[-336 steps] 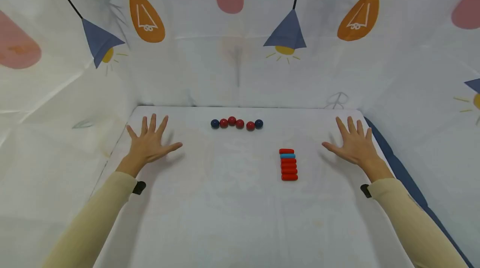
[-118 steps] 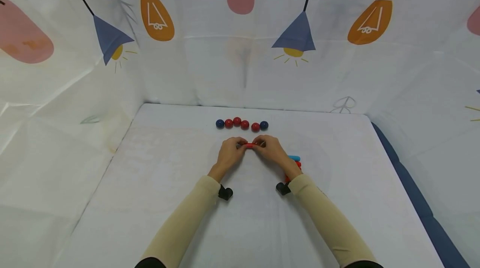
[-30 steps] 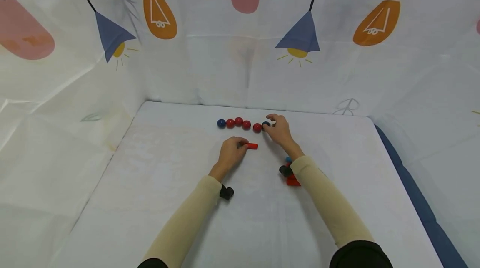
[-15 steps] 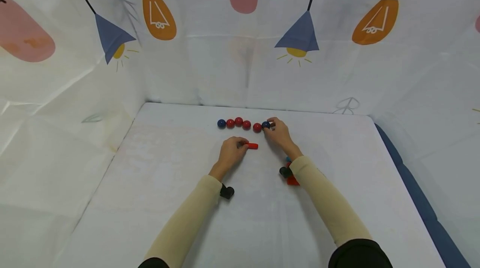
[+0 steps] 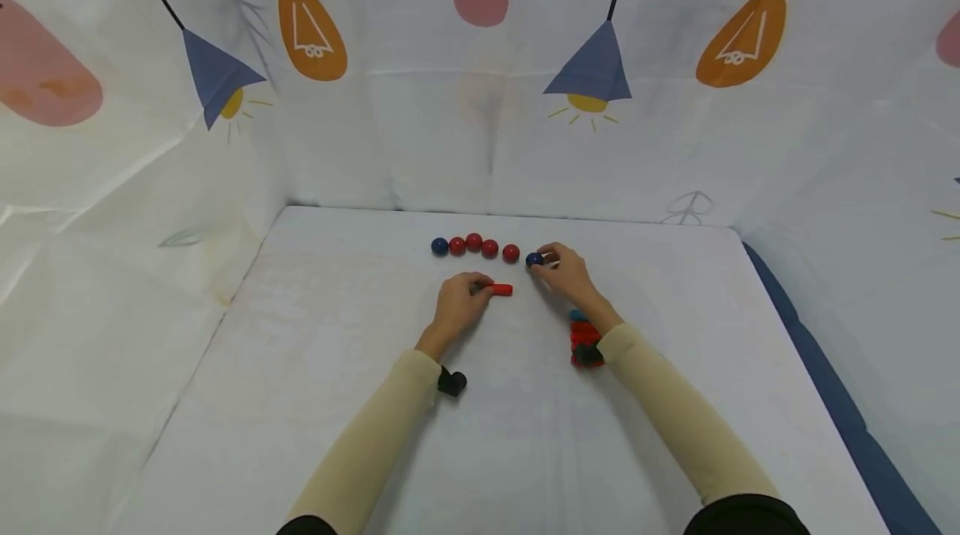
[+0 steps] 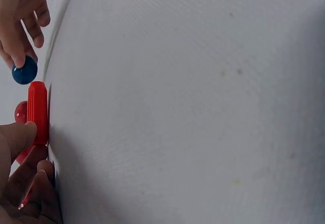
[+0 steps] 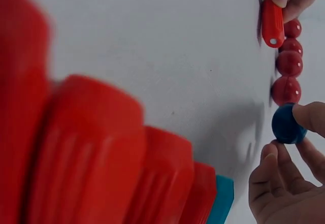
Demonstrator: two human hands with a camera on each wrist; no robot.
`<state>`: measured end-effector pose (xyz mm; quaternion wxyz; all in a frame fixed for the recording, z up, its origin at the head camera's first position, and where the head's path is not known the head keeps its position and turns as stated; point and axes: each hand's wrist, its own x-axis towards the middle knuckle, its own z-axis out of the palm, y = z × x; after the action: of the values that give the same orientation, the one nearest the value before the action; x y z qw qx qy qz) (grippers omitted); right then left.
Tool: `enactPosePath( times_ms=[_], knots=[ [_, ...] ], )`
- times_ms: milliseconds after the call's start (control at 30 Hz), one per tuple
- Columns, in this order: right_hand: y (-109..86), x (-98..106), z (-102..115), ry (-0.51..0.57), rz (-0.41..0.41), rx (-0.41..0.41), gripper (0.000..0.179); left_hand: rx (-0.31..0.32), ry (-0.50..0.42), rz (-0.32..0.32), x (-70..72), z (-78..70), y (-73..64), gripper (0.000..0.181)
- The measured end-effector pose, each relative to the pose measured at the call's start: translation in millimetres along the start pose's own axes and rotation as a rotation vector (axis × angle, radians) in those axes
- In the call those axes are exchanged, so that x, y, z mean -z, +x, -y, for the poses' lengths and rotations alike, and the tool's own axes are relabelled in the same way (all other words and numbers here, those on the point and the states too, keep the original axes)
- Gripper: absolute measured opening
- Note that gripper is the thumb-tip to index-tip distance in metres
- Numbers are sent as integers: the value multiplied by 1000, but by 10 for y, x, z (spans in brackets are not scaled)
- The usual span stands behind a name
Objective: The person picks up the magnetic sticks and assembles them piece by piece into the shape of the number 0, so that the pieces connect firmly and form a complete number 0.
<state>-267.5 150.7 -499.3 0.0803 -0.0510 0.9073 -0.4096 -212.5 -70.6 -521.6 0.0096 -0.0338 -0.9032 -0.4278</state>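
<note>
In the head view my left hand pinches a short red rod between thumb and fingers, its right end sticking out. The right wrist view shows this ribbed rod with a small pale spot in its end. My right hand holds a dark blue ball between thumb and fingertips, to the right of the rod. In the left wrist view the blue ball appears just past the rod's free end, with a small gap between them.
Behind the hands lie several red balls and another blue ball in an uneven row. Under the right wrist is a column of red rods with a light blue rod at its far end. A patterned cloth hangs behind the white table.
My right hand has reached the row's right-end blue ball and drawn it away, slightly toward me. My left hand keeps the red rod, which both hands held earlier.
</note>
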Motion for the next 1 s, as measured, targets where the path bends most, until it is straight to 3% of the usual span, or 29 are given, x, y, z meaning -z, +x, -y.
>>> enactPosePath(
  times_ms=[367,1000],
  knots=[
    [-215,-10,-19,-32,128,43,42,13,-23,-5,39,30,-5,18],
    [-366,-142,52,6,139,94,37,29,-28,16,32,-3,11,19]
  ],
)
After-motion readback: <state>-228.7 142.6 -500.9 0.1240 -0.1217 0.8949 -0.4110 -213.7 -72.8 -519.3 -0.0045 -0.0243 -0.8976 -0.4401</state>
